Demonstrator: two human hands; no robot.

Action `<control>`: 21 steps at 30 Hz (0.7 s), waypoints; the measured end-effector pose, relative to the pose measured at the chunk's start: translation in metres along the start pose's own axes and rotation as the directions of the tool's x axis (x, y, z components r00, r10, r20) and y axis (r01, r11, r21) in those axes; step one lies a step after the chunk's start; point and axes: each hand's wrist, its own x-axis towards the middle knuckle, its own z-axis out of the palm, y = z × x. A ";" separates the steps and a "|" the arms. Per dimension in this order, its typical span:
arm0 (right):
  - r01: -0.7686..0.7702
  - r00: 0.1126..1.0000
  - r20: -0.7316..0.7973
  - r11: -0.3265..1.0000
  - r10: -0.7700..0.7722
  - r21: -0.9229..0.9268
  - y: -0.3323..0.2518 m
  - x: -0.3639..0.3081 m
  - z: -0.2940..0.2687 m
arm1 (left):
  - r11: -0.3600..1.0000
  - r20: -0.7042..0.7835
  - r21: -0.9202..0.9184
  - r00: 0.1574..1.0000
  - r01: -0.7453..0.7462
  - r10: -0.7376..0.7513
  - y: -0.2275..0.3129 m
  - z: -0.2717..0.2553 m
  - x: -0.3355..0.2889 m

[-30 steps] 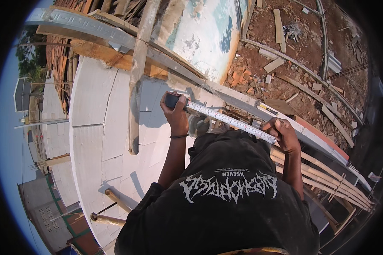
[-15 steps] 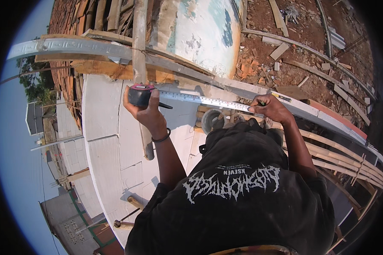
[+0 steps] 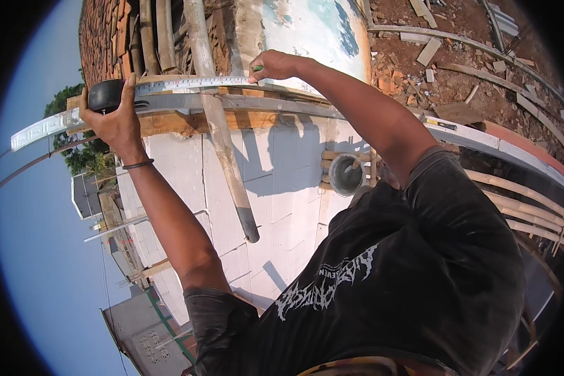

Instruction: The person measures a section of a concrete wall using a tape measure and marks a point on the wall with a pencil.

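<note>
My left hand (image 3: 118,124) grips the black case of a tape measure (image 3: 105,96). Its white blade (image 3: 194,82) is pulled out to the right, just along the far side of a long grey metal strip (image 3: 250,103). At the blade's far end, my right hand (image 3: 277,65) pinches the tip. A small green item (image 3: 257,67), too little of it showing to name, also pokes out of these fingers. Under the strip runs an orange-brown wooden board (image 3: 175,123) on top of a white block wall (image 3: 169,163).
A wooden pole (image 3: 227,153) slants across strip and wall. A grey bucket (image 3: 346,175) stands by bamboo poles (image 3: 514,203) on the right. Upper right, the dirt ground holds planks (image 3: 429,51) and broken bricks (image 3: 388,84). Roof tiles (image 3: 97,44) lie upper left.
Both hands have reached forward and left, carrying the stretched tape measure from above the block wall to alongside the metal strip. My view has shifted, and the bucket shows more fully.
</note>
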 end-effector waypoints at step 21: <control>0.059 0.998 0.010 0.998 -0.058 -0.030 0.004 0.016 0.030 | 0.965 0.097 0.043 0.963 -0.257 0.252 -0.001 0.010 -0.010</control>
